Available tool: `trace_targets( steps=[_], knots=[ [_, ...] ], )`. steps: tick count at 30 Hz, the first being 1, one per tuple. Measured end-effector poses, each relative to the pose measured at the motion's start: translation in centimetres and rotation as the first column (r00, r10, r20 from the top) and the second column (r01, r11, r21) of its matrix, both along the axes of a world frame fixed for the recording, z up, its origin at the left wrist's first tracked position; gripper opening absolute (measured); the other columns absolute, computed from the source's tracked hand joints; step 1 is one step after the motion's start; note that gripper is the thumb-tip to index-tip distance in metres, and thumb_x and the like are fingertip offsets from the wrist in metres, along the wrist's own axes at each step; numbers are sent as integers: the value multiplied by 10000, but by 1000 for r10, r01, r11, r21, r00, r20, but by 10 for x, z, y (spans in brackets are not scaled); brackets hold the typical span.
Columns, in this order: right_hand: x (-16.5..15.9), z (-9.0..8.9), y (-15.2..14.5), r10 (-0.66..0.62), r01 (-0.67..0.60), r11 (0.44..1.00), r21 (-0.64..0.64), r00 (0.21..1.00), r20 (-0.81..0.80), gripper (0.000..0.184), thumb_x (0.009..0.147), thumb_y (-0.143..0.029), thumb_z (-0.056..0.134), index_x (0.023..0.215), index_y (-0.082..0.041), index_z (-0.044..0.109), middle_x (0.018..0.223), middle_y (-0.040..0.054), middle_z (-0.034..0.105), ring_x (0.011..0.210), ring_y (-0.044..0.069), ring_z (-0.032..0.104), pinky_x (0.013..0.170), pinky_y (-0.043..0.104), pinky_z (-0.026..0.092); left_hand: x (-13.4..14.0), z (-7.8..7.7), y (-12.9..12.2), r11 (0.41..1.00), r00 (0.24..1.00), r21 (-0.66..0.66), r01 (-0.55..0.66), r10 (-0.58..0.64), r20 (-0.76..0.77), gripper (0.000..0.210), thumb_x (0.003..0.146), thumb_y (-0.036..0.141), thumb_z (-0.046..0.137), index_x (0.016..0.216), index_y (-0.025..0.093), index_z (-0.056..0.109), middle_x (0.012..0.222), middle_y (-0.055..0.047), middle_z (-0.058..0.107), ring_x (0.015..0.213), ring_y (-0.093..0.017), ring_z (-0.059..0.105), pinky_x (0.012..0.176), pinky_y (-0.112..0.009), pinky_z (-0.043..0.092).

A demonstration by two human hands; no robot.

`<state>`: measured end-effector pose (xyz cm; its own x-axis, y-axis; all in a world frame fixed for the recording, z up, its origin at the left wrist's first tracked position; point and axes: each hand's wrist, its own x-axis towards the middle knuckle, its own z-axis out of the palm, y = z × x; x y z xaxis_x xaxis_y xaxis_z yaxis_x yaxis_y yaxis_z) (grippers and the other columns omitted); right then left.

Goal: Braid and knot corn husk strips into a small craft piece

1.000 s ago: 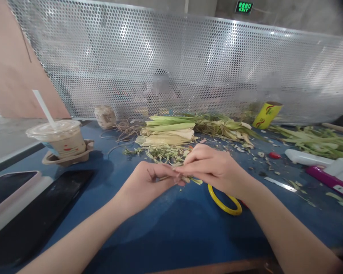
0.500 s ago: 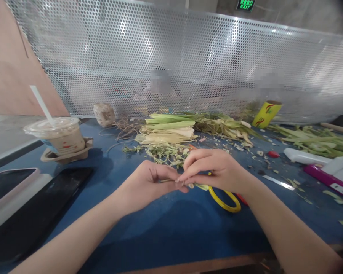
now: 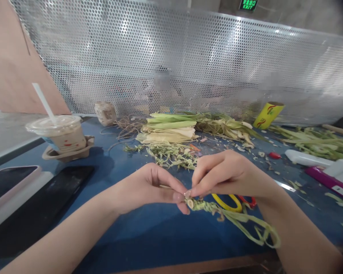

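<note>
Between my fingertips is a green corn husk braid (image 3: pixel 207 206), knotted and twisted, with a round pale spot near its left end. Its loose strips trail to the right and curl into a loop. My left hand (image 3: pixel 156 186) pinches the left end with thumb and fingers. At the same end, the thumb and fingertips of my right hand (image 3: pixel 224 175) are closed on the braid from above. Scissors lie behind the braid, with a yellow handle (image 3: pixel 237 204) and a red handle (image 3: pixel 252 201) showing; their blades are hidden.
Stacked corn husks (image 3: pixel 168 129) lie beyond my hands, with shrivelled green scraps (image 3: pixel 171 154) before them. A drink cup (image 3: pixel 64 135) sits in a cardboard holder at left, near a dark phone (image 3: pixel 45 205). Twine (image 3: pixel 128 127), a purple-and-white tool (image 3: pixel 328 180) and a perforated metal screen (image 3: pixel 188 57) surround these.
The braid has swung into view below my right hand, its loose strips hanging to the right. Both hands have dropped slightly and shifted right, and more of the scissors' red handle shows.
</note>
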<state>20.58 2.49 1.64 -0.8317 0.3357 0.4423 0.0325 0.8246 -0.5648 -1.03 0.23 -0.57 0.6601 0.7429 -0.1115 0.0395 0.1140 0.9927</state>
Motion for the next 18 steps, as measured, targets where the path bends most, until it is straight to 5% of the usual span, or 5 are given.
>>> trace_targets(
  steps=[10, 18],
  knots=[
    [-6, 4, -14, 4, 7, 982, 188, 998, -57, 121, 777, -72, 585, 853, -135, 654, 820, 32, 670, 742, 67, 600, 695, 156, 496, -3, -2, -2, 987, 997, -143, 71, -66, 39, 84, 679, 182, 676, 710, 224, 742, 738, -43, 724, 699, -165, 661, 759, -283, 498],
    [-10, -2, -6, 11, -5, 998, 55, 993, -116, 83, 791, -123, 576, 815, -177, 634, 830, 13, 671, 719, 63, 620, 666, 153, 508, 0, -1, 0, 981, 995, -175, 86, -75, 66, 77, 680, 168, 687, 713, 216, 736, 649, -15, 727, 640, -156, 677, 741, -267, 515]
  ],
)
